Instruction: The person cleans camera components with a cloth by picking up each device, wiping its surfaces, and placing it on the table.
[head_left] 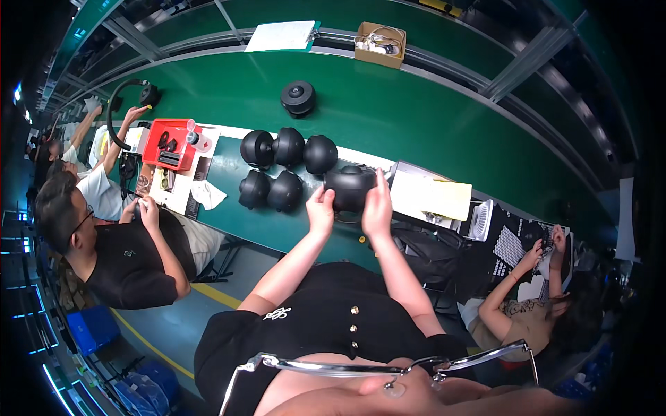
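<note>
Between my two hands is a black rounded device (351,188), held above the near edge of the green table. My left hand (321,211) grips its left side, thumb on the front. My right hand (377,210) is pressed along its right side with the fingers pointing up. Its underside and back are hidden. Just left of it several similar black ball-shaped devices (320,154) stand close together in two rows. Another black device (297,98), with a round disc on top, stands apart on the far part of the table.
Left is a red tray (159,144) with small parts, and a white cloth (207,195). Papers (431,196) and a black bag (423,256) lie right. A cardboard box (380,44) and clipboard (281,36) sit at the back. People (125,256) work on both sides.
</note>
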